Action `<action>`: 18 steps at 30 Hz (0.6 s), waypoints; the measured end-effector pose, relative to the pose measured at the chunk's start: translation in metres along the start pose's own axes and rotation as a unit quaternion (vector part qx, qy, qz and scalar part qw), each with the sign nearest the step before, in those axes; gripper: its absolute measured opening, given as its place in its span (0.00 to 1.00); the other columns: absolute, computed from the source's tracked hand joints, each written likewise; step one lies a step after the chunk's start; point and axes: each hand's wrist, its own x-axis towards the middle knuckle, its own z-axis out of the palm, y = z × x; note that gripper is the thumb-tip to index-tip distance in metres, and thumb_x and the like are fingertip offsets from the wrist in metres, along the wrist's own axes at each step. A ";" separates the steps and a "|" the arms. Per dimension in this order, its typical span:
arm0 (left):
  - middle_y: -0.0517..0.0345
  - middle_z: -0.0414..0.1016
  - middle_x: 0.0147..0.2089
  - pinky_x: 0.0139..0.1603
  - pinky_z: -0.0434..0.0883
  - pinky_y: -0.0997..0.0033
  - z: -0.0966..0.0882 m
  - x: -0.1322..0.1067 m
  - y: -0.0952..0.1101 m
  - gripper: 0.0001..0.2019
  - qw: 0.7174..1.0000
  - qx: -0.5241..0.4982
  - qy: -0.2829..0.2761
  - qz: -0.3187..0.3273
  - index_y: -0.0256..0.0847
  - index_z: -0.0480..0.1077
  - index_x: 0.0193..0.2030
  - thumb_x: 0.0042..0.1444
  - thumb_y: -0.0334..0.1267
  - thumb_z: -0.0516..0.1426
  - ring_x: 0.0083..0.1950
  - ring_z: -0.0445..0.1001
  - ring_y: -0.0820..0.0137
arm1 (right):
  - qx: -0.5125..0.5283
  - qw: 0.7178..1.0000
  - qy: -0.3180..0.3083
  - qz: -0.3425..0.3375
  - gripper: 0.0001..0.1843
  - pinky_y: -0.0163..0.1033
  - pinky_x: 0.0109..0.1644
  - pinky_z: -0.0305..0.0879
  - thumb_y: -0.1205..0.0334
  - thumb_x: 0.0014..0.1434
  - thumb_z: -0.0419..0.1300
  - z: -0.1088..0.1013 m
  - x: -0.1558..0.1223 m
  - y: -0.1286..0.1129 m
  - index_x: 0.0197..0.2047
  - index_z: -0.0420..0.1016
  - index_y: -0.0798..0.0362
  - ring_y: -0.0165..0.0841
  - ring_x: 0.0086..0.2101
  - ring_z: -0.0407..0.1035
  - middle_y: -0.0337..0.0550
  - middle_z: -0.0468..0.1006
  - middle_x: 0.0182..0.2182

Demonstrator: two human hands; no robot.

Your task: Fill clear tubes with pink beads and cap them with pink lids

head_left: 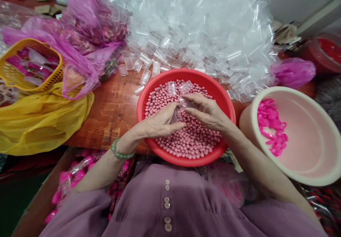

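A red basin full of pink beads sits in front of me. Over the beads, my left hand curls its thumb and fingers round a clear plastic cup. Facing it, my right hand has its thumb and forefinger about another clear piece, apparently a second cup, partly hidden by the fingers. Two more clear cups lie on the beads at the far side, one of them a ribbed-looking cup.
A large heap of clear plastic cups covers the table behind the basin. On the right stands a cream bucket with bright pink plastic pieces. Leftward are a yellow basket, a yellow bag and purple bags.
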 end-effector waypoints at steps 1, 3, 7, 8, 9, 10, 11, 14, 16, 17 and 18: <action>0.50 0.71 0.47 0.49 0.71 0.59 -0.003 -0.001 0.000 0.17 1.000 0.016 -0.006 -0.007 0.37 0.61 0.52 0.61 0.45 0.54 0.46 0.72 0.63 | -0.082 0.996 -0.022 -0.013 0.22 0.47 0.52 0.68 0.50 0.63 0.57 -0.008 -0.002 0.002 0.57 0.70 0.51 0.39 0.46 0.70 0.49 0.73 0.46; 0.50 0.69 0.45 0.47 0.71 0.60 -0.009 -0.003 -0.001 0.13 0.997 0.069 0.005 -0.016 0.37 0.61 0.49 0.63 0.44 0.51 0.43 0.70 0.65 | -0.241 0.967 -0.084 -0.007 0.18 0.44 0.47 0.68 0.55 0.65 0.54 -0.023 -0.008 0.007 0.54 0.73 0.54 0.38 0.40 0.69 0.50 0.71 0.41; 0.44 0.67 0.46 0.49 0.69 0.57 -0.015 0.004 -0.001 0.08 0.968 0.249 0.027 -0.015 0.34 0.64 0.44 0.62 0.36 0.49 0.45 0.68 0.62 | -0.432 0.882 -0.178 0.066 0.13 0.39 0.34 0.61 0.61 0.66 0.51 -0.038 -0.016 0.016 0.44 0.74 0.58 0.33 0.29 0.66 0.52 0.69 0.39; 0.43 0.68 0.45 0.50 0.69 0.56 -0.016 0.008 -0.001 0.08 0.956 0.292 0.013 -0.012 0.33 0.65 0.44 0.61 0.34 0.49 0.46 0.68 0.61 | -0.452 0.868 -0.189 0.076 0.12 0.40 0.32 0.59 0.62 0.66 0.51 -0.039 -0.017 0.017 0.42 0.74 0.58 0.33 0.28 0.66 0.53 0.70 0.39; 0.43 0.69 0.45 0.51 0.69 0.56 -0.017 0.011 -0.001 0.08 0.944 0.330 -0.004 -0.009 0.33 0.66 0.44 0.61 0.32 0.49 0.46 0.69 0.60 | -0.466 0.858 -0.200 0.079 0.11 0.40 0.32 0.58 0.63 0.66 0.51 -0.039 -0.017 0.018 0.41 0.74 0.57 0.34 0.28 0.66 0.53 0.71 0.39; 0.44 0.71 0.44 0.51 0.68 0.55 -0.019 0.015 -0.001 0.09 0.932 0.362 -0.018 -0.008 0.33 0.68 0.44 0.60 0.30 0.49 0.46 0.69 0.59 | -0.476 0.850 -0.211 0.074 0.11 0.41 0.33 0.58 0.65 0.65 0.51 -0.039 -0.016 0.018 0.40 0.74 0.57 0.35 0.28 0.67 0.54 0.72 0.38; 0.44 0.72 0.42 0.51 0.68 0.55 -0.020 0.019 -0.002 0.11 0.921 0.389 -0.026 -0.011 0.33 0.69 0.45 0.59 0.29 0.49 0.46 0.70 0.58 | -0.486 0.843 -0.221 0.063 0.10 0.42 0.35 0.59 0.67 0.65 0.52 -0.040 -0.014 0.018 0.39 0.75 0.57 0.37 0.30 0.68 0.54 0.73 0.38; 0.47 0.73 0.37 0.46 0.70 0.58 -0.025 0.025 -0.009 0.14 0.895 0.444 -0.035 -0.016 0.34 0.70 0.46 0.58 0.26 0.48 0.42 0.72 0.59 | -0.506 0.830 -0.235 0.029 0.10 0.45 0.40 0.60 0.70 0.61 0.54 -0.042 -0.007 0.017 0.33 0.75 0.55 0.43 0.38 0.68 0.55 0.76 0.34; 0.47 0.73 0.36 0.45 0.70 0.60 -0.028 0.025 -0.014 0.14 0.885 0.464 -0.041 0.010 0.33 0.71 0.44 0.59 0.25 0.46 0.40 0.73 0.61 | -0.497 0.838 -0.226 0.024 0.11 0.45 0.42 0.61 0.72 0.59 0.55 -0.044 -0.002 0.018 0.28 0.75 0.53 0.45 0.40 0.68 0.54 0.76 0.30; 0.46 0.73 0.36 0.46 0.70 0.60 -0.029 0.024 -0.016 0.14 0.882 0.469 -0.042 0.031 0.32 0.71 0.42 0.59 0.24 0.45 0.40 0.73 0.61 | -0.484 0.847 -0.219 0.029 0.12 0.45 0.42 0.61 0.73 0.58 0.55 -0.044 0.000 0.018 0.27 0.75 0.53 0.45 0.40 0.68 0.54 0.76 0.29; 0.44 0.73 0.37 0.47 0.70 0.59 -0.028 0.022 -0.017 0.14 0.883 0.466 -0.038 0.051 0.32 0.71 0.40 0.59 0.24 0.44 0.42 0.73 0.60 | -0.468 0.857 -0.213 0.036 0.13 0.45 0.42 0.61 0.75 0.57 0.55 -0.042 0.002 0.018 0.25 0.74 0.53 0.44 0.39 0.69 0.53 0.76 0.28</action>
